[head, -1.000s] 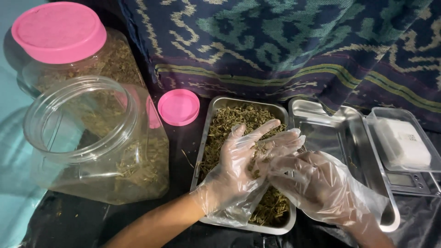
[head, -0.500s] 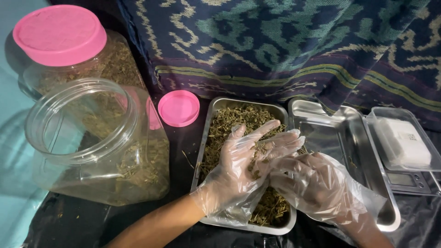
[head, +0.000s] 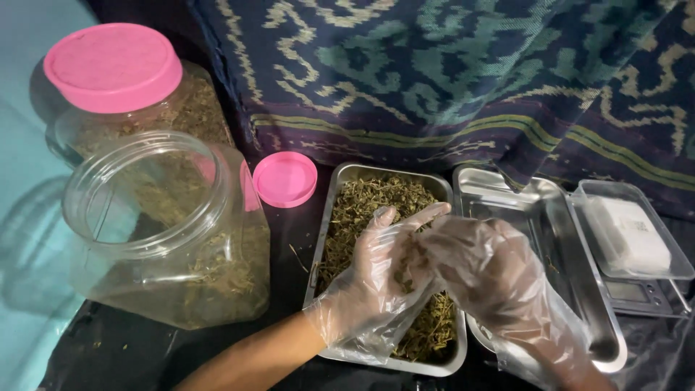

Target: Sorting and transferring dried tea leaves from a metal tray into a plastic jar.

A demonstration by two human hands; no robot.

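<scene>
Nearest, both hands wear loose clear plastic gloves and meet over a metal tray [head: 326, 239] filled with dried green herbs [head: 376, 206]. The left hand [head: 384, 275] lies palm up with its fingers spread and pointing toward the tray's far right corner; a small clump of herbs rests in its palm. The right hand [head: 492, 279] is turned palm down, its fingers curled against the left palm, though whether they pinch any herbs cannot be told under the crumpled glove. Both hands hover above the near half of the tray.

Just right of that tray sits a second metal tray [head: 572, 253], nearly bare, with the right wrist crossing its near edge. Beyond it, at the right edge of the dark surface, a small scale [head: 641, 293] carries a clear plastic box [head: 630, 232].

Left of the herb tray stands an open clear jar [head: 166, 239], partly filled with herbs. A loose pink lid [head: 284, 179] lies between the jar and the tray's far left corner. Farther back at the left, a second jar [head: 145, 116] is closed with a pink lid. A patterned dark cloth [head: 449, 80] hangs along the far edge.
</scene>
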